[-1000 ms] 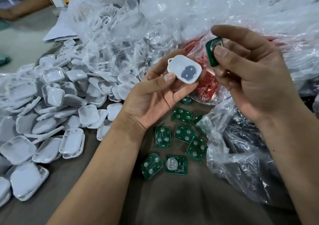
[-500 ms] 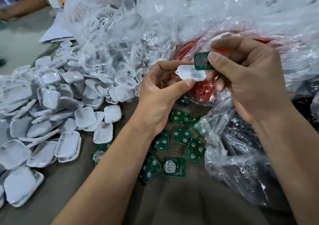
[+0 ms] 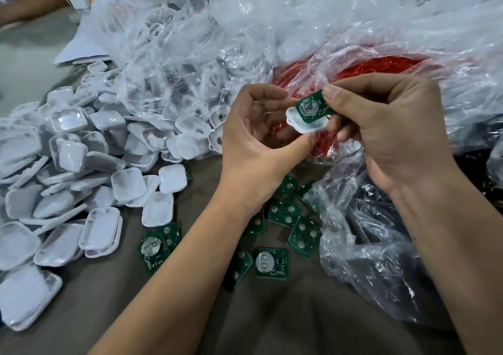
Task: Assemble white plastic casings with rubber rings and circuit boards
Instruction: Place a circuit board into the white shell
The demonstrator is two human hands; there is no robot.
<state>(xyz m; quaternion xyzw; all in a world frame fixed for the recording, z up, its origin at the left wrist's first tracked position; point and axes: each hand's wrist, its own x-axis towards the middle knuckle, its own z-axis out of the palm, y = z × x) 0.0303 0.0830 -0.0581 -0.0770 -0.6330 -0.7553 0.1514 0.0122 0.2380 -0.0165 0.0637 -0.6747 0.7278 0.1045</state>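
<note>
On the brown table (image 3: 272, 327), white casings (image 3: 68, 180) are piled at your left. Your left hand (image 3: 255, 147) pinches one white casing (image 3: 304, 123), and your right hand (image 3: 394, 125) pinches a green circuit board (image 3: 310, 108) resting on it, before the red rings (image 3: 353, 68).

white casings (image 3: 68, 191), green circuit boards (image 3: 283, 213), red rubber rings (image 3: 353, 67), clear bags (image 3: 177, 63)

No text, label, brand or number can be read anywhere; the markings on the green circuit boards (image 3: 271, 262) at 6 o'clock are too small.
</note>
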